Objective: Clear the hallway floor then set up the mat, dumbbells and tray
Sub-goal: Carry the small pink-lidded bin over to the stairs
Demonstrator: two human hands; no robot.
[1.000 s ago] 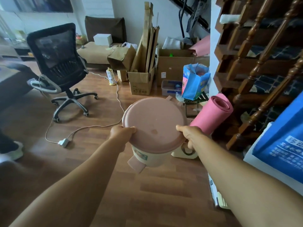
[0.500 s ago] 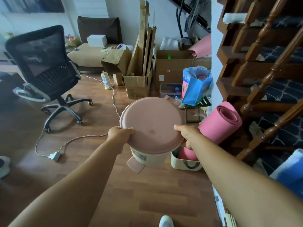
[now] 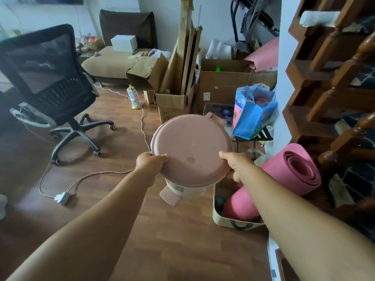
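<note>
Both hands clamped on the pedal bin point(image 3: 190, 157), centre of frame, held above the wood floor point(image 3: 121, 209). Left hand point(image 3: 149, 162) grips the lower-left rim of the pink lid point(image 3: 192, 151), thumb on top. Right hand point(image 3: 236, 165) grips the lower-right rim, thumb on top, fingers curled under. Lid is closed and tilted toward the camera; cream body and pink pedal point(image 3: 169, 196) show below it.

Rolled pink mat point(image 3: 292, 171) lies right of centre, its lower end resting in a cream tray point(image 3: 235, 222) on the floor at lower right, partly behind the right forearm. Something dark in the tray beside the mat; can't tell what.

Blue bag point(image 3: 251, 112) sits on a small black rack just above the mat. Cardboard boxes point(image 3: 221, 86) stacked against the wall, top centre. Black office chair point(image 3: 50, 82) upper left. White cable with a plug point(image 3: 61, 197) runs across the floor, left of centre. Wooden stair railing point(image 3: 334, 63) fills the right edge.
</note>
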